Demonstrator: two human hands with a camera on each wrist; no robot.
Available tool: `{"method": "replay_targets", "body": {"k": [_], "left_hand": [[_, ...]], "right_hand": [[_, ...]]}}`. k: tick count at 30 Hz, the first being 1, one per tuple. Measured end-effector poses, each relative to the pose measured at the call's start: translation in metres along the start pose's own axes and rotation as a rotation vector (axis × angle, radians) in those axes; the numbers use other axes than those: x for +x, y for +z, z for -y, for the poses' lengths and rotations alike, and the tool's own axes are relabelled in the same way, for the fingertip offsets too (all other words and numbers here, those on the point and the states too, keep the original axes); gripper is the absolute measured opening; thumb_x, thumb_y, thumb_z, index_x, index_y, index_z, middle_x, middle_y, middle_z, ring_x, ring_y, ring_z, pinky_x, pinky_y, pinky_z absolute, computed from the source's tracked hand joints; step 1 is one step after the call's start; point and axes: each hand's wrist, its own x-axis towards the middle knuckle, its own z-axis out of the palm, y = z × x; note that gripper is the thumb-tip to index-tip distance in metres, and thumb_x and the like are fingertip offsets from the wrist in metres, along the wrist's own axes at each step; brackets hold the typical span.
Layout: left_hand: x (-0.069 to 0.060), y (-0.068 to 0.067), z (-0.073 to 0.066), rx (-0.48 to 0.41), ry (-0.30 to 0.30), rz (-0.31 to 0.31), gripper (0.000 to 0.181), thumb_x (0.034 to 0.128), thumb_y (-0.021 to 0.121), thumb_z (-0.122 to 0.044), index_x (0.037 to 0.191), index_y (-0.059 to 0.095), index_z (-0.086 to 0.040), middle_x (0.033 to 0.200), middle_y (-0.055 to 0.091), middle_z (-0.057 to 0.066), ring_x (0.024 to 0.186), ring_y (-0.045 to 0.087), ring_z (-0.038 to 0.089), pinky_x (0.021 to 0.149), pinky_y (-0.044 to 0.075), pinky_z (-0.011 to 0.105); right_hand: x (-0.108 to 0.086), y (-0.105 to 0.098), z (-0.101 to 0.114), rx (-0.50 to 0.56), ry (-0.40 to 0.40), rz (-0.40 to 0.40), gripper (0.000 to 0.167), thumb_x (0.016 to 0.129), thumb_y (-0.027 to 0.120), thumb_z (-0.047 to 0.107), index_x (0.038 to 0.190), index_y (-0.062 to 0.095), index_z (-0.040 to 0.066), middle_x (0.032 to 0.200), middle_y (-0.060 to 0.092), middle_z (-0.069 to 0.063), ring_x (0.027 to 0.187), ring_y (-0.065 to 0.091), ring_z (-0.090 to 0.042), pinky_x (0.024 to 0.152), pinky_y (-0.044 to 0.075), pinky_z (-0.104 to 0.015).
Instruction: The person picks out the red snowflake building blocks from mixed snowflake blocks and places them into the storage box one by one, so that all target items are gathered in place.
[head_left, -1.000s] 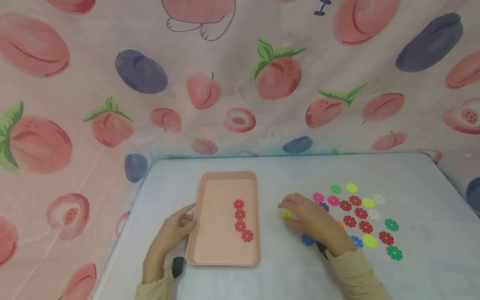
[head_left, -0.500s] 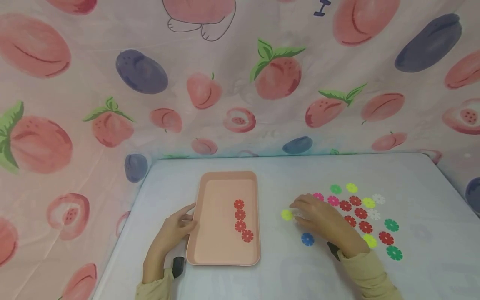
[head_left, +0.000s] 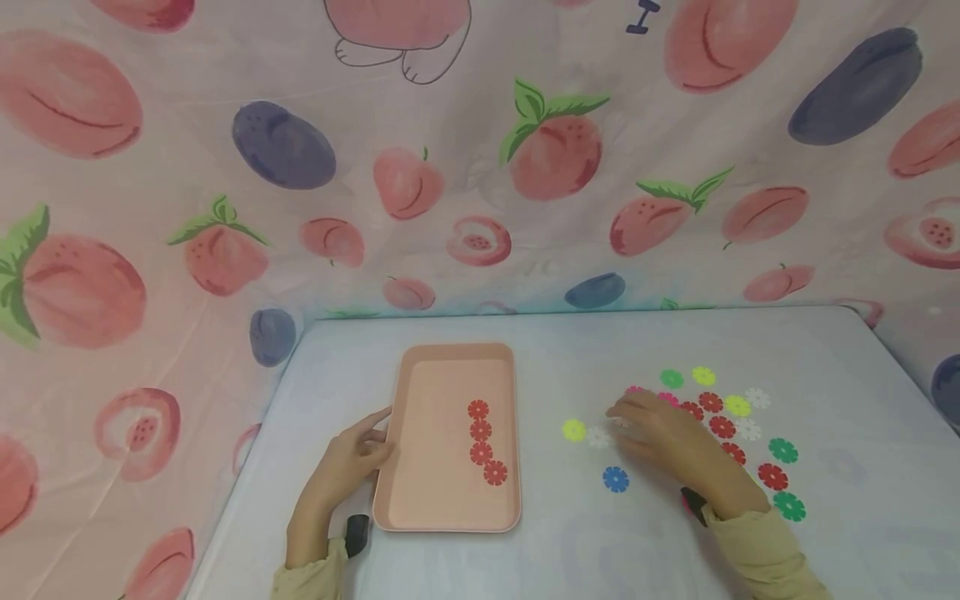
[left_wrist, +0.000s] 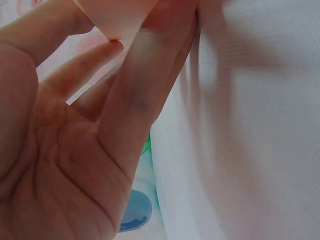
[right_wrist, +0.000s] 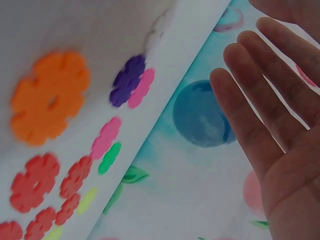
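In the head view a pink tray (head_left: 427,500) holds several red flower-shaped discs (head_left: 481,430) in a line near its right side. My left hand (head_left: 337,462) touches the tray's left edge with its fingers; the left wrist view shows this hand (left_wrist: 75,135) against the tray's edge. My right hand (head_left: 667,442), fingers extended, hovers over the left part of the loose discs, beside a white disc (head_left: 598,437). Seen from the right wrist, the hand (right_wrist: 280,115) has straight fingers and nothing held, with an orange disc (right_wrist: 50,97) and a purple disc (right_wrist: 128,81) on the table.
Loose discs spread to the right, among them a green disc (head_left: 783,451) and a red disc (head_left: 772,477). A yellow disc (head_left: 573,430) and a blue disc (head_left: 616,479) lie between the tray and this group. Fruit-patterned cloth stands behind the table.
My right hand has moved right, away from the yellow disc, uncovering the white disc and the blue one. The left hand and the tray have stayed in place.
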Motion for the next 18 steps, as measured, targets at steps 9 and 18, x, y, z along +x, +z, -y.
{"method": "replay_targets", "body": {"k": [9,18], "left_hand": [[0.000,0.000,0.001,0.009,-0.013,-0.006,0.059,0.0953,0.066,-0.013,0.150,0.043,-0.011,0.116,0.066,0.018,0.092,0.071,0.023,0.069,0.059,0.029],[0.000,0.000,0.000,-0.012,-0.004,-0.002,0.059,0.0949,0.066,-0.010,0.150,0.044,-0.010,0.116,0.065,0.019,0.093,0.071,0.025,0.068,0.059,0.029]], "right_hand": [[-0.009,-0.007,-0.012,0.003,0.070,0.040,0.036,0.080,0.082,0.014,0.115,0.072,0.008,0.119,0.067,-0.010,0.117,0.060,-0.034,0.094,0.054,-0.050],[-0.017,-0.016,-0.020,-0.011,0.121,0.059,0.042,0.079,0.084,0.014,0.118,0.070,0.006,0.118,0.065,-0.012,0.114,0.060,-0.033,0.091,0.055,-0.051]]}}
